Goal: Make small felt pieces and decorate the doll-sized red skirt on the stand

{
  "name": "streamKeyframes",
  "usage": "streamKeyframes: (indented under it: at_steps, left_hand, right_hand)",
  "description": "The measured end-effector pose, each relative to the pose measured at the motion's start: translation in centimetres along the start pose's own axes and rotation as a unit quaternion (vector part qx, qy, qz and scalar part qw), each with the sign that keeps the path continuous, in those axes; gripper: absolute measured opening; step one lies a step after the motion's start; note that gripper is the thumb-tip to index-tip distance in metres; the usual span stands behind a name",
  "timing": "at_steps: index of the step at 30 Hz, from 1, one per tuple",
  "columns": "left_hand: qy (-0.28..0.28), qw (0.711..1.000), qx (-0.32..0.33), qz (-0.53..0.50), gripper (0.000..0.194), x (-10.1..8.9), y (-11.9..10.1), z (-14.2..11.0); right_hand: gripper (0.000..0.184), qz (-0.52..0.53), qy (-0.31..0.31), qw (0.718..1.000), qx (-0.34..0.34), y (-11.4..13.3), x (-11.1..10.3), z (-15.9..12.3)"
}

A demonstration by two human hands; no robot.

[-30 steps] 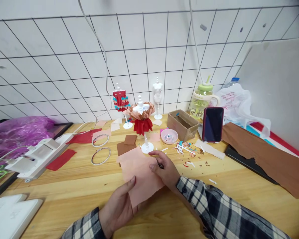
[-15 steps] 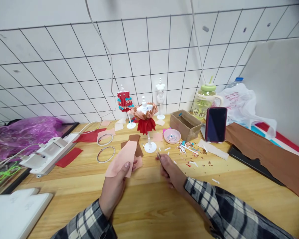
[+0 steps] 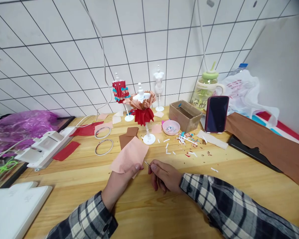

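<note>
My left hand (image 3: pixel 119 182) pinches a sheet of pale pink paper (image 3: pixel 130 155) by its near edge and holds it just above the wooden table (image 3: pixel 239 186). Close to its right, my right hand (image 3: pixel 164 177) is closed around a thin metal tool (image 3: pixel 147 163) whose tip points left toward the paper. Behind them stands a small white mannequin with a red and peach paper dress (image 3: pixel 142 111). Brown paper pieces (image 3: pixel 127 136) lie beside its base.
Two more mini mannequins (image 3: pixel 121 93) (image 3: pixel 158 87) stand at the wall. A pink bead dish (image 3: pixel 171 127), cardboard box (image 3: pixel 186 115), phone (image 3: pixel 216 114), green bottle (image 3: pixel 206 91), paper scraps (image 3: pixel 186 142), two rings (image 3: pixel 104 146), a power strip (image 3: pixel 43 147) and brown sheet (image 3: pixel 269 146) surround the hands.
The pink paper left the table and my right hand; my left hand alone now holds it up. My right hand drew back near the paper with the tool.
</note>
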State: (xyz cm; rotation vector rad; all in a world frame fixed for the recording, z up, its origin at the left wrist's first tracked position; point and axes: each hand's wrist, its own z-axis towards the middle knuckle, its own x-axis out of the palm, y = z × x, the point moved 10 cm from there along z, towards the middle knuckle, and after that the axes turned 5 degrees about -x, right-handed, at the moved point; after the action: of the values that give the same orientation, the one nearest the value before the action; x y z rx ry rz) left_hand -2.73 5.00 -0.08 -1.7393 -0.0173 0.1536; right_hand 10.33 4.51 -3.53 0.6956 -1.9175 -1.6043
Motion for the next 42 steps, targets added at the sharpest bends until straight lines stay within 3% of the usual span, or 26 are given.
streamKeyframes:
  at_steps: [6,15,25,33,42]
  left_hand:
    - [0.027,0.999,-0.006,0.032,0.028,0.3,0.6,-0.1]
    - [0.033,0.999,-0.014,0.020,0.031,1.1,-0.4,-0.3]
    - [0.045,0.997,-0.036,0.042,0.032,1.2,-0.1,-0.3]
    - [0.040,0.999,-0.017,0.020,0.031,1.1,0.1,-0.5]
    - [0.049,0.999,-0.018,0.015,0.029,1.2,0.1,-0.4]
  right_hand:
    - [0.056,0.013,-0.007,1.000,0.002,-0.1,-0.3,-0.1]
    - [0.048,0.067,0.009,0.997,0.020,0.2,0.2,-0.1]
    - [0.038,0.124,0.010,0.992,0.035,0.2,0.6,-0.2]
    - [0.038,0.130,0.010,0.991,0.032,0.1,0.6,-0.1]
    - [0.051,0.117,0.012,0.993,0.020,0.2,0.5,0.0]
